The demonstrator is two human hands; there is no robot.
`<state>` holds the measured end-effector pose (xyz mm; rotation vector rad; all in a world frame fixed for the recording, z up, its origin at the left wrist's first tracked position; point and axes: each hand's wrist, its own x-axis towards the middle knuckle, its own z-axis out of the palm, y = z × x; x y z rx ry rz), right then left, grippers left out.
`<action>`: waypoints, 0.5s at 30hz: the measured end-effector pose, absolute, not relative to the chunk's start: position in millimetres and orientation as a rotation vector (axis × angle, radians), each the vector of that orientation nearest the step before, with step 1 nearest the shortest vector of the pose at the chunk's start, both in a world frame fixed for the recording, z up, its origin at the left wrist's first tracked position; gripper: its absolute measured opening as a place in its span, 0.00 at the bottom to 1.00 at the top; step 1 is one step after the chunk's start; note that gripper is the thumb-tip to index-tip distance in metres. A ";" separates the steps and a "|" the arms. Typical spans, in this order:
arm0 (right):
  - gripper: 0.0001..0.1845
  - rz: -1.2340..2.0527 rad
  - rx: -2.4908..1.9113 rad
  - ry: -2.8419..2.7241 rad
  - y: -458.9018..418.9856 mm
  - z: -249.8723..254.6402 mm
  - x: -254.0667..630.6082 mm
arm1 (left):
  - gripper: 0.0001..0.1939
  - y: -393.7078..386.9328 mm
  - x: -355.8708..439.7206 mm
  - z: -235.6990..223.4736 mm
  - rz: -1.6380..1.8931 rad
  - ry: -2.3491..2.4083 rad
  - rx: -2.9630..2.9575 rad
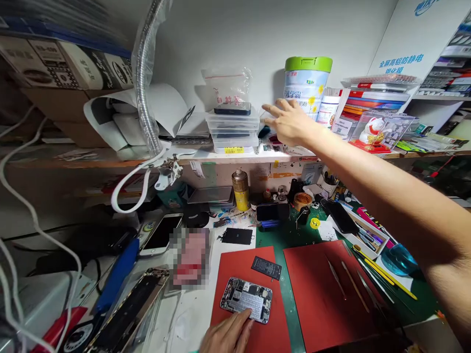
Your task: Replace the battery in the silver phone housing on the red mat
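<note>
My left hand (pixel 228 333) is low in the view, fingers close together, fingertips on the lower edge of an opened smartphone (pixel 241 293). Its circuit board and a silver inner area are exposed. Just above the phone lies a black phone battery (pixel 266 267) on a red mat (pixel 230 262). My right hand (pixel 289 121) reaches up to the shelf with its fingers spread, holding nothing that I can see. It is in front of a milk powder tin with a green lid (pixel 308 64), right of stacked clear plastic boxes (pixel 232 128).
Tweezers (pixel 335 276) and thin tools lie on a second red mat (pixel 309 294). A spray can (pixel 240 190) stands below the shelf edge (pixel 235 158). A metal flexible hose (pixel 142 73) hangs at left. Phones and a blue-handled tool (pixel 119 274) cover the left side.
</note>
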<state>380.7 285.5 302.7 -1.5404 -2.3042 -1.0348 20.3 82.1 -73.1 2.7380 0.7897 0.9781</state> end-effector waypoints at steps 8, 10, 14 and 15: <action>0.24 -0.860 -1.291 -2.170 84.0 237.7 366.8 | 0.09 -11.8 14.8 -66.2 0.917 0.581 2.798; 0.17 -0.636 -1.133 -2.160 2.8 179.2 347.0 | 0.13 -35.5 18.3 -88.8 0.722 0.637 2.779; 0.12 0.045 -1.270 -2.349 -118.5 28.1 298.4 | 0.18 -56.5 23.9 -139.1 0.460 1.097 2.844; 0.15 0.111 -1.308 -2.271 -136.3 -6.2 289.3 | 0.18 -57.1 24.3 -148.6 0.421 1.175 2.831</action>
